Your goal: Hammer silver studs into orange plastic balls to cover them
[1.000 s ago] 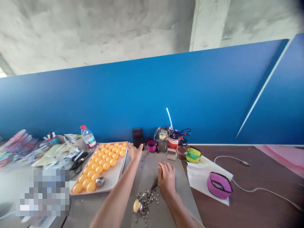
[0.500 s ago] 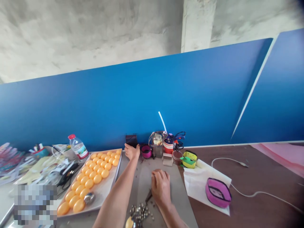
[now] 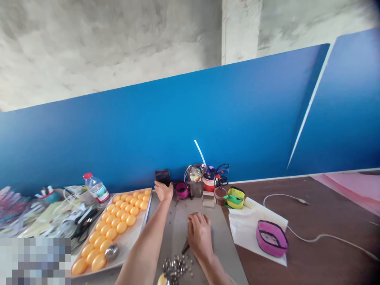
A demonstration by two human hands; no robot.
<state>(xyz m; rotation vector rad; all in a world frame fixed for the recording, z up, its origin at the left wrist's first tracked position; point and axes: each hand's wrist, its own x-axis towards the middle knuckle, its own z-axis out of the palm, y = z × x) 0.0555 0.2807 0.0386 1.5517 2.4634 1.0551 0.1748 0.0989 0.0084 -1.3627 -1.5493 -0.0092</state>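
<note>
My left hand (image 3: 163, 191) reaches to the back of the grey work board (image 3: 213, 245). Its fingers are spread at the lower edge of a dark phone (image 3: 162, 175) leaning by the blue partition; whether they touch it I cannot tell. Resting on the board, my right hand (image 3: 200, 230) is curled closed. A dark slim tool, seemingly tweezers (image 3: 185, 246), pokes out from under it toward the lower left. Below lies a pile of shiny metallic beads (image 3: 176, 268), with a pale orange piece (image 3: 162, 279) beside it.
To the left stands a white tray (image 3: 130, 241) with rows of orange domes and one silver ball (image 3: 111, 252). Behind it are a water bottle (image 3: 97, 189) and clutter. Small containers (image 3: 196, 186) line the back. A purple mesh tray (image 3: 271, 238) sits on white paper, near a white cable (image 3: 314, 240).
The whole view has shifted slightly. My left hand remains by the phone, its fingers a little more spread. My right hand keeps its place on the board.
</note>
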